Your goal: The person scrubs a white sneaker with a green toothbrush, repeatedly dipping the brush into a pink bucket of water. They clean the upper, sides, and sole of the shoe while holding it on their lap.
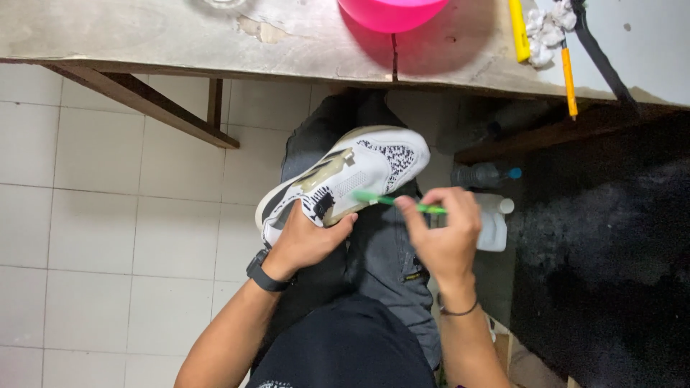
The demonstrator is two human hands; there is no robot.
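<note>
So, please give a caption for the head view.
Left hand steadies a white sneaker; right hand holds a green toothbrush against it.

Single head-worn view, aimed steeply down over the lap. Hands are seen at close range, mid-frame; table edge (215,61) is cut by the top border, tiled floor (108,237) is seen at left.

One white sneaker (345,179) with black speckled panels lies in the left hand (305,241), and one green toothbrush (399,203) is pinched in the right hand (445,233), two hands in all, the left wrist with one black watch (266,273) and the right with one thin band (457,310). Just beyond the right hand stand two bottles, one white (492,223) and one dark with a blue cap (485,174). Farther ahead of both hands, the one table (144,36) carries one pink bowl (392,11), two yellow-orange sticks (519,29) (568,79) and one wad of crumpled white paper (544,30).
</note>
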